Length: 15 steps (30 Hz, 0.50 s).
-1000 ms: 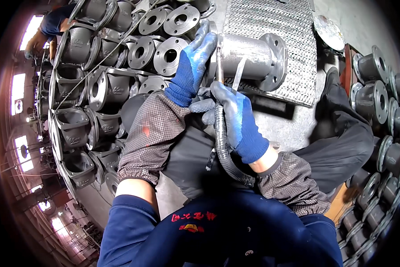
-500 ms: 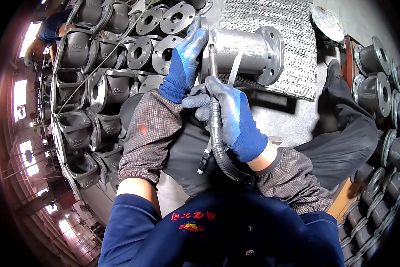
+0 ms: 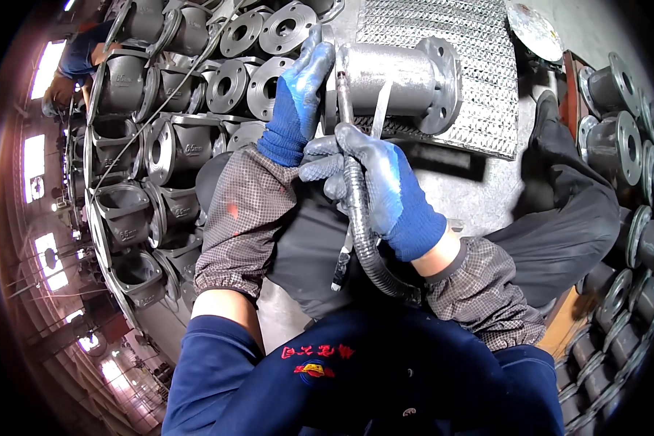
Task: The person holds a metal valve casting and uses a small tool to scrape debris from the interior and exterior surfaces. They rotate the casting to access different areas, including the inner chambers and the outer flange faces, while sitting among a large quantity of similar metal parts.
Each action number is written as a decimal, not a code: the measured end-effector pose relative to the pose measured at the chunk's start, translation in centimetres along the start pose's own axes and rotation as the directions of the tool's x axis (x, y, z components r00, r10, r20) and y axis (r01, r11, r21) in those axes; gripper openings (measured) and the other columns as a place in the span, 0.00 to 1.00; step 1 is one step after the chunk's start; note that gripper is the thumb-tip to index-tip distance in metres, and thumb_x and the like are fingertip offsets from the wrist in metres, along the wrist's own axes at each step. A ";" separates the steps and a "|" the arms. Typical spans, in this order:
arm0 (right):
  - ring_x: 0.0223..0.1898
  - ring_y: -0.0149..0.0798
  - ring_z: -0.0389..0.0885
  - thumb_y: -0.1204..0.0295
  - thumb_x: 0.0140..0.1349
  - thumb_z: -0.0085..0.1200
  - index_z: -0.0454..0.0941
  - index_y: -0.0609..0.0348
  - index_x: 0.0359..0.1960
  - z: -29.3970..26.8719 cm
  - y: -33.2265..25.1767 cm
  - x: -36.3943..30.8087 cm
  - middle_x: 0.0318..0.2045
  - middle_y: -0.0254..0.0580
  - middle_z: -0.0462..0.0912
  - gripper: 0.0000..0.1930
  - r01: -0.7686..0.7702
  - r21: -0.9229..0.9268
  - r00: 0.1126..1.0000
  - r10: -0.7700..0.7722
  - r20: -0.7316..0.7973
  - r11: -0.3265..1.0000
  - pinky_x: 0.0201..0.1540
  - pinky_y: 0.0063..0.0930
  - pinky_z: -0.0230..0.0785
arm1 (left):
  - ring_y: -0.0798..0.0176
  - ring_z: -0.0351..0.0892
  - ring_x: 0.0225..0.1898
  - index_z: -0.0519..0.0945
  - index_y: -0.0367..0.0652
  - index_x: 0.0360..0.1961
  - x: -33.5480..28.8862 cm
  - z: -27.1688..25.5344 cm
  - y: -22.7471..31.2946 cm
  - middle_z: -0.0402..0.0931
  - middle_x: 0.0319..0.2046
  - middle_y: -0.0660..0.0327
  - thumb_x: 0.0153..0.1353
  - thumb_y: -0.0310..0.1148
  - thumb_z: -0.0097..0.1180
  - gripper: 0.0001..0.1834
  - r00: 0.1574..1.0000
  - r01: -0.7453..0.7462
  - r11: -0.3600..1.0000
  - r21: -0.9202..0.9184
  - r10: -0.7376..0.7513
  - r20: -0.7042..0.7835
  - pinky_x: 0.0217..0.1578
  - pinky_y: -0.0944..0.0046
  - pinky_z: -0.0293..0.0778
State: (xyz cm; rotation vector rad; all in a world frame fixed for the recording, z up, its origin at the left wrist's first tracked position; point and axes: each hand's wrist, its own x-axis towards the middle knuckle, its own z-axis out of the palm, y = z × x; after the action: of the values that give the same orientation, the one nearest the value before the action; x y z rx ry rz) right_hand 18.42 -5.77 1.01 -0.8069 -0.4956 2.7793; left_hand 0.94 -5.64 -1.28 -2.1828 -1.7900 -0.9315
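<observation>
A grey cast-iron flanged pipe fitting [image 3: 388,65] lies on its side over a textured metal plate [image 3: 483,58]. My left hand [image 3: 295,109], in a blue coated glove, rests against its left flange, fingers stretched out straight. In my right hand [image 3: 388,189], gloved alike, is a black ribbed hose [image 3: 363,251] that ends in a thin metal tube [image 3: 345,98]. The tube's tip is beside the left end of the fitting. From the same fist sticks a flat metal strip [image 3: 382,109], its upper end in front of the fitting's body. Its dark lower end shows below the hand.
Rows of similar grey castings [image 3: 123,149] stand stacked at the left, with more flanged fittings [image 3: 614,149] along the right. A round, stained disc [image 3: 534,33] is at the far right. Another person's arm [image 3: 65,80] shows at the far left. My legs flank the work.
The fitting has turned slightly and shifted a little left. Both hands have moved slightly; the hose's tube tip has shifted a little left. My grips look the same.
</observation>
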 end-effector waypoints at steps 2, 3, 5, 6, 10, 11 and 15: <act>0.14 0.25 0.66 0.58 0.66 0.37 0.73 0.72 0.42 0.2 0.4 -1.0 0.28 0.51 0.81 0.23 0.050 -0.092 0.998 -0.052 -0.020 0.995 0.17 0.15 0.60 | 0.43 0.72 0.52 0.71 0.29 0.49 0.1 -0.1 0.4 0.69 0.51 0.39 0.53 0.22 0.50 0.20 0.999 -0.036 0.998 0.053 0.037 -0.012 0.52 0.55 0.69; 0.14 0.25 0.67 0.57 0.66 0.37 0.73 0.72 0.42 0.1 0.5 -0.7 0.28 0.51 0.81 0.24 0.006 -0.041 1.000 -0.007 -0.030 0.999 0.16 0.15 0.60 | 0.42 0.71 0.53 0.70 0.28 0.50 -0.1 0.0 0.1 0.69 0.51 0.39 0.53 0.22 0.50 0.22 1.000 0.018 1.000 -0.003 -0.018 0.010 0.53 0.55 0.68; 0.14 0.26 0.67 0.57 0.66 0.37 0.72 0.72 0.43 -0.1 -0.3 0.0 0.28 0.51 0.81 0.24 -0.004 -0.020 1.000 0.004 -0.010 1.000 0.16 0.16 0.61 | 0.42 0.71 0.53 0.70 0.28 0.51 0.1 -0.1 -0.2 0.68 0.52 0.39 0.53 0.23 0.50 0.22 1.000 0.006 1.000 0.014 -0.006 0.017 0.53 0.55 0.68; 0.14 0.26 0.67 0.57 0.66 0.36 0.72 0.72 0.43 -0.1 -0.6 0.2 0.27 0.52 0.81 0.25 -0.012 0.003 1.000 0.012 0.012 1.000 0.16 0.16 0.61 | 0.42 0.71 0.53 0.70 0.28 0.51 0.4 -0.3 0.0 0.68 0.52 0.39 0.53 0.23 0.50 0.22 1.000 -0.009 0.999 0.033 0.008 0.026 0.53 0.55 0.67; 0.14 0.25 0.65 0.58 0.66 0.35 0.72 0.71 0.44 0.4 -0.3 -0.8 0.26 0.47 0.81 0.24 -0.016 0.012 1.000 0.016 -0.026 1.000 0.15 0.16 0.59 | 0.43 0.72 0.52 0.70 0.29 0.50 0.3 0.0 0.0 0.70 0.50 0.40 0.54 0.22 0.50 0.20 0.999 -0.041 0.998 0.046 0.043 -0.023 0.53 0.55 0.68; 0.14 0.25 0.65 0.58 0.66 0.35 0.72 0.71 0.44 0.1 -0.5 -0.8 0.26 0.47 0.80 0.24 -0.010 -0.058 1.000 0.011 0.019 0.998 0.14 0.16 0.59 | 0.43 0.72 0.52 0.70 0.29 0.50 0.3 0.0 0.1 0.70 0.50 0.40 0.54 0.22 0.50 0.20 0.999 -0.040 0.998 0.042 0.041 -0.021 0.53 0.55 0.68; 0.15 0.25 0.66 0.58 0.66 0.36 0.72 0.71 0.44 0.6 -1.2 -0.9 0.26 0.47 0.80 0.24 -0.069 -0.002 0.998 0.069 -0.002 0.998 0.14 0.17 0.60 | 0.43 0.74 0.50 0.72 0.28 0.48 -0.1 -0.1 0.5 0.72 0.47 0.40 0.54 0.22 0.50 0.18 0.996 0.083 0.996 -0.030 -0.082 0.035 0.51 0.55 0.69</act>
State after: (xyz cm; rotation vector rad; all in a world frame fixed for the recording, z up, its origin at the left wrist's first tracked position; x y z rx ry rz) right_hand 19.00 -5.13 2.37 -0.8431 -0.4786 2.8408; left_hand 1.35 -5.93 -1.13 -2.1715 -1.9065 -0.9514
